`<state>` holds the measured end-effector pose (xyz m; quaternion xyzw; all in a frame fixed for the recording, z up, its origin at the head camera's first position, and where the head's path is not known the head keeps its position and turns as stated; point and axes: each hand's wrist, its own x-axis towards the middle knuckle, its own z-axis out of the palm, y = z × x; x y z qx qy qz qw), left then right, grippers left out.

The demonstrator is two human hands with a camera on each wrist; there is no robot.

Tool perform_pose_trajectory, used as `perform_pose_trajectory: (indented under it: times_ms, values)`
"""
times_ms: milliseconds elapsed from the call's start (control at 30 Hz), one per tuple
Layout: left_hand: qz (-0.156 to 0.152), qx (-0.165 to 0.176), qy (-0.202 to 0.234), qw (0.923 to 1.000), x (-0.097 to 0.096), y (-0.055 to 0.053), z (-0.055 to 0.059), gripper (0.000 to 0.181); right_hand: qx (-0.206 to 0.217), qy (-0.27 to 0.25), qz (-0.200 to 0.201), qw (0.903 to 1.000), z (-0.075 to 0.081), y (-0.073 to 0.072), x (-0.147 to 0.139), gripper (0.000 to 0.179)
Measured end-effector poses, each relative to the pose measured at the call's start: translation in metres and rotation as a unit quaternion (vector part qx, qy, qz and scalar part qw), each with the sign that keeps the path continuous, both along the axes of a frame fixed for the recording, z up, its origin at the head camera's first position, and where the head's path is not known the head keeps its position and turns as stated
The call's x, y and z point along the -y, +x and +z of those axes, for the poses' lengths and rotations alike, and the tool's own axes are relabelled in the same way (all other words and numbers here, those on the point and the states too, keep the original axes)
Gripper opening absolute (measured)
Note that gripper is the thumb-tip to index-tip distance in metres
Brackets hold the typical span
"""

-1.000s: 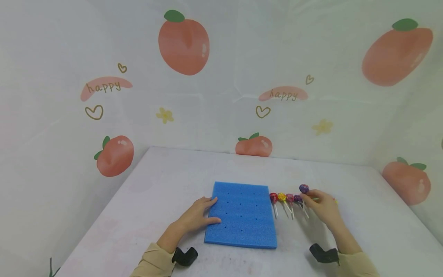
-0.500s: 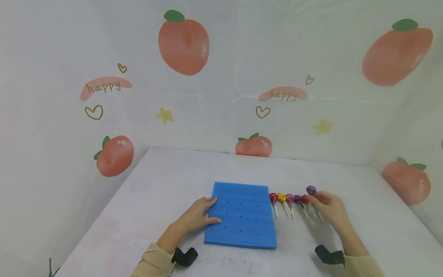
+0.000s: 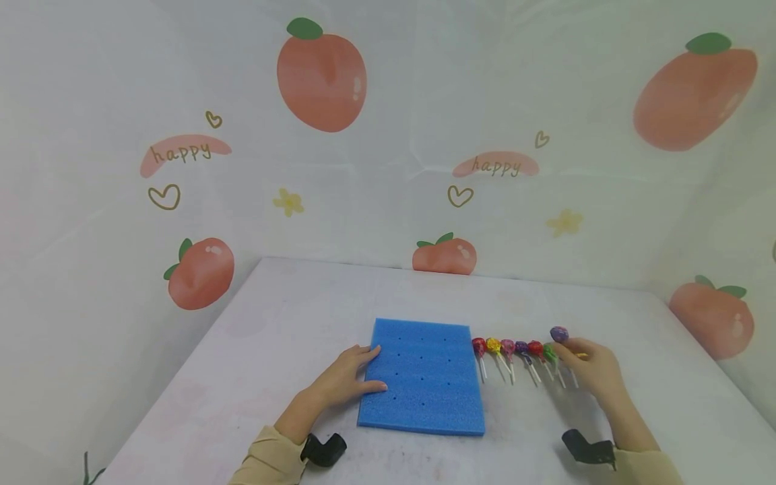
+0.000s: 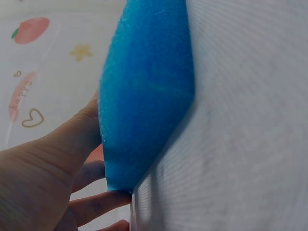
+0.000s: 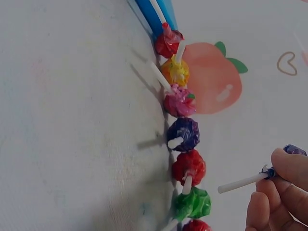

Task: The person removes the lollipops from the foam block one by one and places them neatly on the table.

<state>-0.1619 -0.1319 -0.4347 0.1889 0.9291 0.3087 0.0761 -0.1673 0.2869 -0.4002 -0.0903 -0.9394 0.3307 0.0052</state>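
Note:
My left hand (image 3: 341,378) rests at the left edge of a blue foam board (image 3: 433,404), its thumb and a fingertip spread on the top face. Small holes dot the board. In the left wrist view, other fingers touch its side. My right hand (image 3: 594,369) pinches a purple-wrapped lollipop (image 3: 559,333) just below its head, above the table. In the right wrist view its white stick (image 5: 240,184) points left. Below lies a row of wrapped lollipops, among them a yellow one (image 5: 176,71), a dark blue one (image 5: 185,134) and a green one (image 5: 194,202).
The row starts with a red lollipop (image 3: 479,346) close to the board's right edge and runs right, partly behind my right hand. A pale table (image 3: 315,296) carries everything. Behind it hangs a white backdrop (image 3: 388,168) with fruit prints. Black wrist mounts (image 3: 324,450) stick out inward.
My right hand has moved to the right along the row with the purple lollipop, uncovering the red and green lollipops. The left hand and the foam board stay in place.

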Motion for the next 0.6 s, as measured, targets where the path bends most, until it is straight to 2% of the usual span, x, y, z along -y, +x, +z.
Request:
perform_pose_trajectory:
  times_ms: [400, 600]
  values:
    - [-0.005, -0.006, -0.002, 1.0, 0.0, -0.001, -0.001, 0.074, -0.03, 0.011, 0.0, 0.9995, -0.003, 0.001, -0.019, 0.055]
    - [-0.003, -0.006, -0.002, 1.0, 0.0, -0.001, -0.001, 0.075, -0.003, 0.002, -0.023, 0.9997, -0.005, 0.001, -0.026, 0.062]
